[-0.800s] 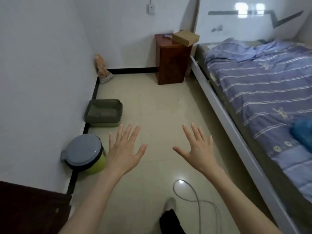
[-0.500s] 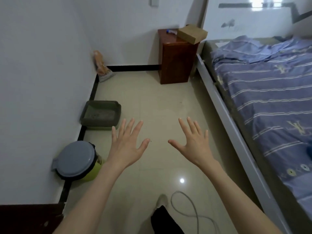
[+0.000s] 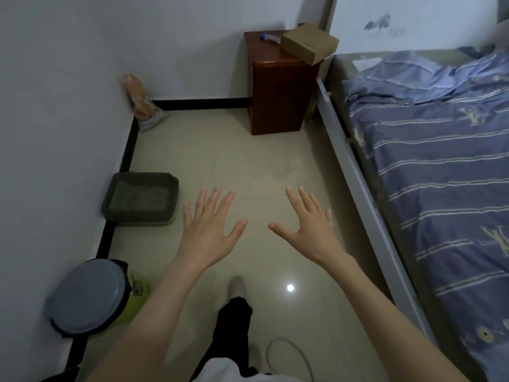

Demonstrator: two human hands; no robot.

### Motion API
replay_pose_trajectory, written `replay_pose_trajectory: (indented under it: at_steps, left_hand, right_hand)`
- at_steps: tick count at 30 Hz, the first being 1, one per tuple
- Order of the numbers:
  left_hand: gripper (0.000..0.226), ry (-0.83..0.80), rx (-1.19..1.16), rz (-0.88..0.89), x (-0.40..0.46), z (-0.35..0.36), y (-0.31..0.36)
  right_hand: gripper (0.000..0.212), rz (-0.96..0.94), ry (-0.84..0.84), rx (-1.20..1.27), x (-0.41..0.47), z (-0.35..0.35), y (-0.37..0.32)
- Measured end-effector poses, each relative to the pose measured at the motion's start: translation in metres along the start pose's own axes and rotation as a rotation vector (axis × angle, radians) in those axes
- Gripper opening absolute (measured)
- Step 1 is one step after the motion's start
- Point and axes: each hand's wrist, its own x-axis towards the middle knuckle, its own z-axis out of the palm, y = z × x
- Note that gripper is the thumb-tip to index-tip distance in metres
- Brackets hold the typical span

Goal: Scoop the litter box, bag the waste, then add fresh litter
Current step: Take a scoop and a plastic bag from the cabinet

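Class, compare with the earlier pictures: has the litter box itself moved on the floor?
No. The litter box still sits against the black baseboard by the left wall; only the camera moved.

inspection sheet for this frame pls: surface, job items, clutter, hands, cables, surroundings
Surface: glossy beige tile floor, one bright light reflection.
Job's things: grey litter box with litter in it, on the floor against the left wall; lidded bin, lid down, nearer along the same wall; orange bag leaning in the far corner, contents cannot be told. No scoop seen.
Clutter: cardboard box and a small tube on the wooden nightstand.
Hands: left hand and right hand held out, fingers spread, holding nothing.
Cables: grey cable looped on the floor by the person's foot.
Surroundings: white walls, bed with striped blue bedding on the right.
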Motion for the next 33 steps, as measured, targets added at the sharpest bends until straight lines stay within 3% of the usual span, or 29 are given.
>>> replay_pose_trajectory:
  at_steps: [18, 22, 26, 33]
  left_hand:
    - [0.072, -0.032, -0.007, 0.075, 0.322, -0.040, 0.002]
    - [0.073, -0.081, 0.018, 0.041, 0.385, -0.037, 0.014]
    - [0.084, -0.022, 0.007, 0.029, 0.455, -0.031, 0.029]
    - [0.082, -0.037, -0.002, -0.072, 0.579, -0.025, 0.064]
  right_hand:
    - [0.087, 0.021, -0.005, -0.100, 0.296, -0.095, 0.022]
    - [0.087, 0.014, -0.028, -0.099, 0.359, -0.112, 0.041]
    - [0.086, -0.004, -0.037, -0.113, 0.432, -0.136, 0.066]
    - [0.086, -0.077, -0.079, -0.205, 0.560, -0.189, 0.110]
